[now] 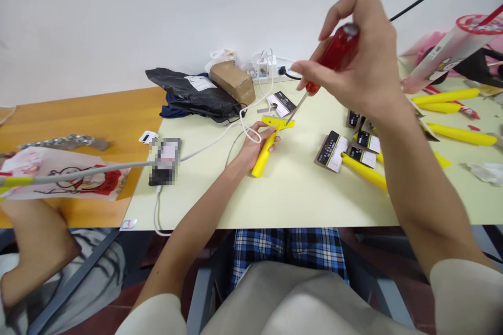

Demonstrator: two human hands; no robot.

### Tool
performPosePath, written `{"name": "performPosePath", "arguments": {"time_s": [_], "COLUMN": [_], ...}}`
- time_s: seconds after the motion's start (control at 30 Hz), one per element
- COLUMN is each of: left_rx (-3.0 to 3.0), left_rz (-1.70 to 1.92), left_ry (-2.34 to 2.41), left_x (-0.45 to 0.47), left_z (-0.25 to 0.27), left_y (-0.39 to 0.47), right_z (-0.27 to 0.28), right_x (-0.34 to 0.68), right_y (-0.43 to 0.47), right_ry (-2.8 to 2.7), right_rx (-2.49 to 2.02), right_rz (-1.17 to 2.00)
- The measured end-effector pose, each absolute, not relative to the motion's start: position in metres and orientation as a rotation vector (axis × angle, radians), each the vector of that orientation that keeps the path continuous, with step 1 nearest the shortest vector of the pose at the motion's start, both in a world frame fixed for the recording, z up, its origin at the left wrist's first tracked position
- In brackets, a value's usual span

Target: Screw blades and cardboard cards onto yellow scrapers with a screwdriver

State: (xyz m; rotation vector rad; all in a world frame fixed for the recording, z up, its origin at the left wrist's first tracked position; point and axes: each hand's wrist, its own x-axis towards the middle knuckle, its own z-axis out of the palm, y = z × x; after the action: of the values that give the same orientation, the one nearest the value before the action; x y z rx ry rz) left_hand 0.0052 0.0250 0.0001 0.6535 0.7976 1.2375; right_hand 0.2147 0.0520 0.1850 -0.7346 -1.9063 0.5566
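My left hand (252,147) is closed around a yellow scraper (264,155) near its T-shaped head, holding it low over the pale table. Raised above it, my right hand (356,57) grips a screwdriver (334,54) by its red see-through handle. The screwdriver's thin metal shaft slants down to the left, and its tip meets the right side of the scraper's head. Just behind the head lies a black-and-white card (281,104) with a thin grey strip beside it.
Several yellow scrapers with cards (363,171) lie on the right, near a tall tilted cup (442,57). A black plastic bag (192,94) and brown box (232,80) stand at the back. White cables (212,145) cross the table. Another person's arm (37,240) is at left.
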Motion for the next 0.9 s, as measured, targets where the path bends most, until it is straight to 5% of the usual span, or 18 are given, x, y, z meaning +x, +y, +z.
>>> {"name": "performPosePath", "arguments": {"time_s": [0.4,0.63,0.9], "left_rx": [0.617,0.612,0.543], "left_rz": [1.270,1.271,1.281], "left_ry": [0.775,0.783,0.789], "left_x": [0.005,0.006,0.006], "left_z": [-0.002,-0.002,-0.002], "left_y": [0.024,0.025,0.028], "right_z": [0.193,0.193,0.204], "right_x": [0.234,0.226,0.209], "right_y": [0.055,0.059,0.059], "right_ry": [-2.185,-2.206,-2.185], "right_rx": [-0.633,-0.900,-0.812], "right_rz": [0.659,0.287,0.495]}}
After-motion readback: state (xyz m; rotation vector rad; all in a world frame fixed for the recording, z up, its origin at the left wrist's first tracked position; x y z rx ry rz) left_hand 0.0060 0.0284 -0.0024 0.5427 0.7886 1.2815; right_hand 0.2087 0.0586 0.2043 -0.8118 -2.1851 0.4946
